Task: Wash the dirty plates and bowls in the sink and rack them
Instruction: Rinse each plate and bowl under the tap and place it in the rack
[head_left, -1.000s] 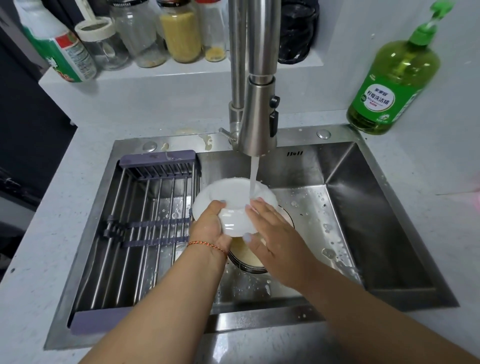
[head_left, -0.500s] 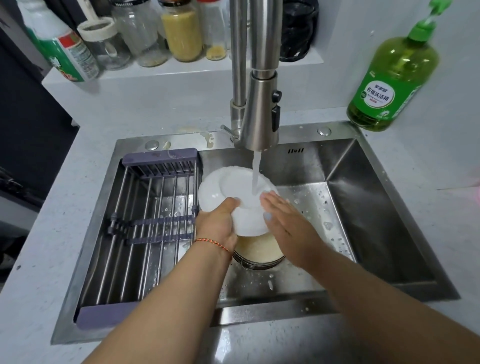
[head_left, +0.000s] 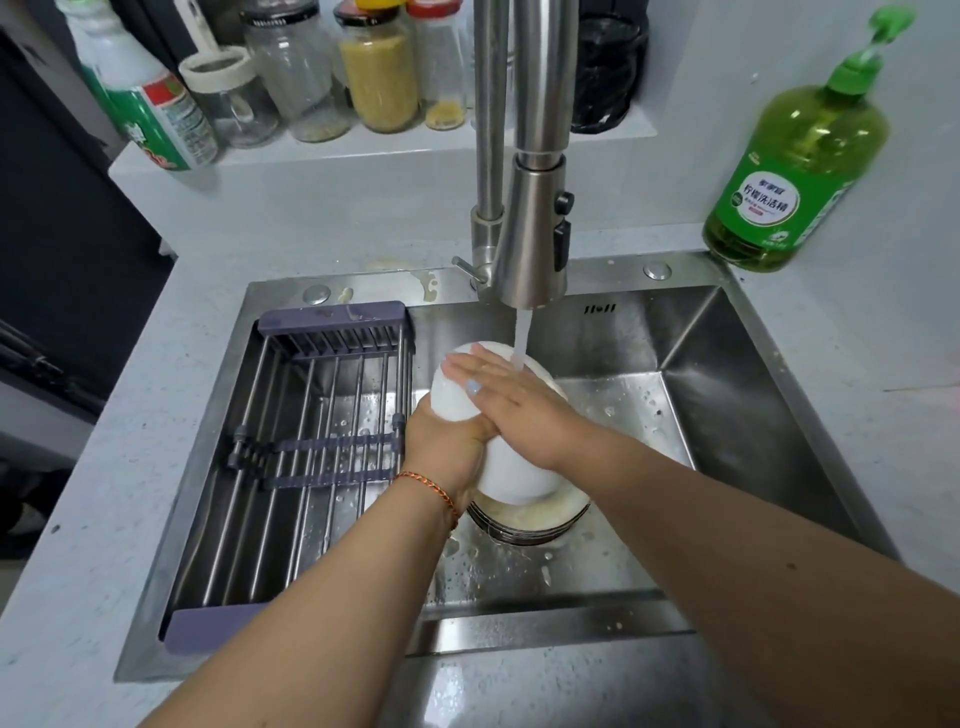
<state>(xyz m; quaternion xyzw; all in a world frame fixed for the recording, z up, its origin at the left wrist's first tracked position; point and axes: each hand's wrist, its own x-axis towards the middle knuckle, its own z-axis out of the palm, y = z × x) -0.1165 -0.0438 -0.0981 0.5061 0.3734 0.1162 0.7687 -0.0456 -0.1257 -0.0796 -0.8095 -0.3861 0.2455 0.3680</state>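
A white bowl (head_left: 511, 475) is held upside down and tilted under the running tap (head_left: 530, 244) in the steel sink (head_left: 727, 395). My left hand (head_left: 447, 444) grips the bowl's left side from below. My right hand (head_left: 511, 402) lies flat across the bowl's outer surface, fingers straight and pointing left, with water falling just behind them. Beneath the bowl stands a stack of dirty dishes (head_left: 530, 519) with yellowish residue, mostly hidden. The purple-ended wire drying rack (head_left: 306, 447) fills the sink's left half and holds nothing.
A green dish-soap bottle (head_left: 789, 171) stands on the counter at the back right. Jars and a cleaner bottle (head_left: 150, 119) line the ledge behind the tap. The sink floor is wet and splashed.
The bowl has turned from showing its inside to showing its outside. My right hand has slid up and to the left across it; my left hand has shifted lower on the bowl.
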